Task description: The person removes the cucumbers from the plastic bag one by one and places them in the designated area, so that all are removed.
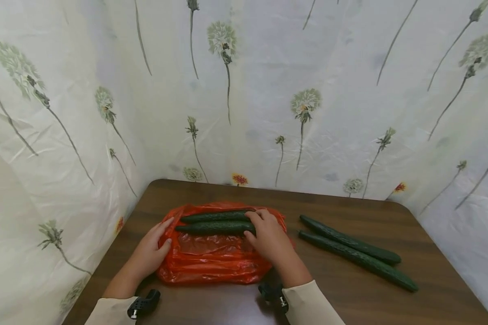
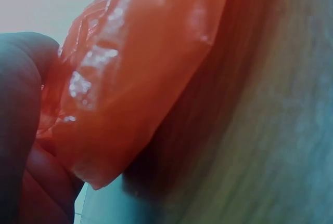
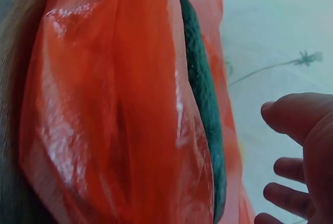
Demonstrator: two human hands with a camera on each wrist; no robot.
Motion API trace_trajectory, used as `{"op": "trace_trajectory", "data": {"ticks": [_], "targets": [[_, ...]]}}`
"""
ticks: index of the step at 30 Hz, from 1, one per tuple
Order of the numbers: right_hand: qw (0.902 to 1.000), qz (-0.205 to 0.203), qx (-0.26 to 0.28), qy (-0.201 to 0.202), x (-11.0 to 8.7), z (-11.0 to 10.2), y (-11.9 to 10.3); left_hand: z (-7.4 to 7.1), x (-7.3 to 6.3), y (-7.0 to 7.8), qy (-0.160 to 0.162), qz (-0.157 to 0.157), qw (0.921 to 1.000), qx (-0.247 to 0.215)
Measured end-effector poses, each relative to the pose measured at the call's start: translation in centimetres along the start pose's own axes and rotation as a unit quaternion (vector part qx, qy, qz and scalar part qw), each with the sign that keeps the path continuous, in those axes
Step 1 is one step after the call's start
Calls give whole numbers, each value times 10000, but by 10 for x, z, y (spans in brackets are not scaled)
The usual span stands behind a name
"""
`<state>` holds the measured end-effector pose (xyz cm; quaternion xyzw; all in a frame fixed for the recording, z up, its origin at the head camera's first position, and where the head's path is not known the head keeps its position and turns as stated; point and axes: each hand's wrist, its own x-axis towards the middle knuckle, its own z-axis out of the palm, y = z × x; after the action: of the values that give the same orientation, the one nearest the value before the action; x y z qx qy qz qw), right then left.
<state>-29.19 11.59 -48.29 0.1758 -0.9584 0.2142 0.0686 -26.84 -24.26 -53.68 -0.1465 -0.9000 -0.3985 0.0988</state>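
Observation:
A red plastic bag (image 1: pixel 215 271), its mouth spread wide, lies on the brown table. Two dark green cucumbers lie side by side in it: a rear cucumber (image 1: pixel 215 217) and a front cucumber (image 1: pixel 213 227). My left hand (image 1: pixel 148 250) holds the bag's left side; in the left wrist view the red film passes between thumb and fingers. Over the cucumbers' right ends is my right hand (image 1: pixel 270 237). The right wrist view shows its thumb and fingers spread apart, beside the bag and one cucumber (image 3: pixel 203 94), gripping nothing.
Two more cucumbers, an upper one (image 1: pixel 349 240) and a lower one (image 1: pixel 358 259), lie slanted on the table (image 1: pixel 211 307) right of the bag. A pale curtain (image 1: pixel 260 90) printed with dandelions hangs behind and beside the table. Each wrist wears a black camera mount.

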Motion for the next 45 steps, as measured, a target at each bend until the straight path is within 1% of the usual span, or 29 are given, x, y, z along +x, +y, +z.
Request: {"op": "trace_trajectory", "data": {"ticks": [5, 11, 14, 18, 23, 27, 30, 35, 38, 45], "targets": [[9999, -107, -78, -24, 7, 0, -6, -2, 0, 0, -16, -47, 10000, 18], [9995, -238, -181, 46, 18, 1, -13, -2, 2, 0, 37, -11, 10000, 11], [9998, -172, -117, -37, 21, 5, -15, -2, 2, 0, 20, -26, 10000, 16], [9996, -75, -44, -277, 24, 15, -18, -3, 0, -2, 18, -10, 10000, 60], [9992, -181, -38, -349, 28, 24, -22, -4, -2, -3, 18, 0, 10000, 92], [9988, -377, -194, -251, 34, 25, -27, -4, 0, -3, -8, -1, 10000, 54], [9983, -451, -271, -234, 39, 25, -30, -5, 0, -2, -12, 0, 10000, 38], [9976, -442, -360, -384, 45, 30, -33, -4, 1, -2, -15, 13, 10000, 32], [9967, -503, -438, -466, 49, 34, -33, -4, 2, -2, -17, -3, 10000, 11], [9949, -531, -672, -533, 53, 43, -36, -2, 1, -2, -42, 13, 10000, 1]]}}
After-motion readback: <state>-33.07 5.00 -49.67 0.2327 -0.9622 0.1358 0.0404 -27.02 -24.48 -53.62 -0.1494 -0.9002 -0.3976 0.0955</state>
